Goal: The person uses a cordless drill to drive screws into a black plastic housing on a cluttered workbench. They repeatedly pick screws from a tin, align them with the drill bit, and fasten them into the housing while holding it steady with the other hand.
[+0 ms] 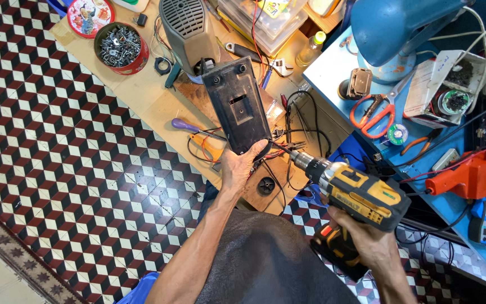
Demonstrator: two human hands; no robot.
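Observation:
My left hand (239,168) grips the near end of a long black plastic cover panel (236,107), holding it above a low wooden workbench (158,104). My right hand (368,239) holds a yellow and black cordless drill (355,197) by its handle. The drill's bit points left at the panel's lower right corner, close to my left thumb. A purple-handled screwdriver (189,127) lies on the bench just left of the panel. Red and black wires trail under the panel.
A grey fan motor housing (189,31) stands behind the panel. A red tin of screws (121,48) sits at the bench's far left. The blue table (333,67) on the right carries red scissors (373,115), an orange tool (468,177), a blue lamp (392,28). Patterned tile floor lies left.

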